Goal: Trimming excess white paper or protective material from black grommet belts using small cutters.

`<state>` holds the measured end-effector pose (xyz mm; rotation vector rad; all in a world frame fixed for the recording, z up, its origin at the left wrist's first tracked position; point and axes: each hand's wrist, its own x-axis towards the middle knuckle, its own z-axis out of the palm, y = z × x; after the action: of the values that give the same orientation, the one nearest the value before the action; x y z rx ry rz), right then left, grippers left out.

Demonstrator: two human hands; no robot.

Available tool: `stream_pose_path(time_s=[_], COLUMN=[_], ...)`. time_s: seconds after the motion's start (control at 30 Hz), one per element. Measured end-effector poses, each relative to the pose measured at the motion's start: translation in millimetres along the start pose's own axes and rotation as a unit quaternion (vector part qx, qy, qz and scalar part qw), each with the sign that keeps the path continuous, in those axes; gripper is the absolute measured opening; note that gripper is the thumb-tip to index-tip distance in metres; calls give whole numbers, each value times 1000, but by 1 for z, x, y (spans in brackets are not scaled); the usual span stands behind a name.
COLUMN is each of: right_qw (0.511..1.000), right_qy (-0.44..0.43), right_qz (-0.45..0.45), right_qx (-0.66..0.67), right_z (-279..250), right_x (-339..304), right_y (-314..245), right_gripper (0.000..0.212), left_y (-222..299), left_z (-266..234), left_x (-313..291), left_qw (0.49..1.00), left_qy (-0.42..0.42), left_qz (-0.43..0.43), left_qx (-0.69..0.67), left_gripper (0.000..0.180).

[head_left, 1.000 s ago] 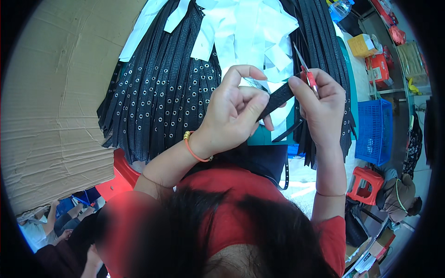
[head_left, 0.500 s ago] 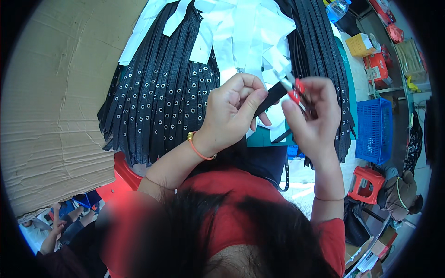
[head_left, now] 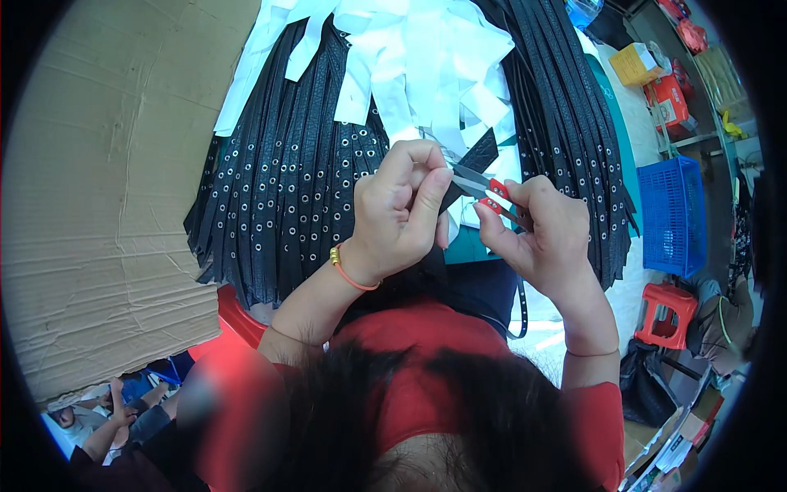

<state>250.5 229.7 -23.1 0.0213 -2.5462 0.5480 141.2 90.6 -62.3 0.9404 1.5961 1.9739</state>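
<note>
My left hand is closed, pinching a black belt strap between thumb and fingers; its textured end sticks out to the upper right. In my right hand is a pair of small thread snips with red grips. Their blades lie across the strap close to my left thumb; whether they touch it I cannot tell. Beyond the hands, white strips are spread over the work. To the left hangs a thick row of black belts with metal eyelets, and a second bunch of black belts lies to the right.
A large cardboard sheet stands along the left. On the right are a blue plastic basket, a red stool and shelves holding a yellow box. Other people sit at the lower left and far right.
My right hand has come down and inward, bringing the snips' blades from the strap's far end to beside my left thumb. More of the strap's end now shows.
</note>
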Motion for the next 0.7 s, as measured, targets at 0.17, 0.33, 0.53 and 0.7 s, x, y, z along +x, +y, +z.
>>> stream_pose_path(time_s=[0.17,0.33,0.53,0.7], right_qw=[998,826,755,728], right_qy=[30,49,55,42], right_qz=[60,375,445,446], right_qx=[21,417,478,519], right_z=[5,5,14,13], right_x=[0,17,32,36], right_y=[6,5,8,11], right_gripper=[25,14,8,11], left_y=[2,5,11,7], left_z=[2,0,1,-10], left_x=[1,8,9,5], left_qw=[1000,986,938,957], left_qy=[6,-27,29,-41], left_qz=[-11,-106,-180,-181], left_qx=[-8,-124,-295,-221], left_gripper=[7,10,22,30])
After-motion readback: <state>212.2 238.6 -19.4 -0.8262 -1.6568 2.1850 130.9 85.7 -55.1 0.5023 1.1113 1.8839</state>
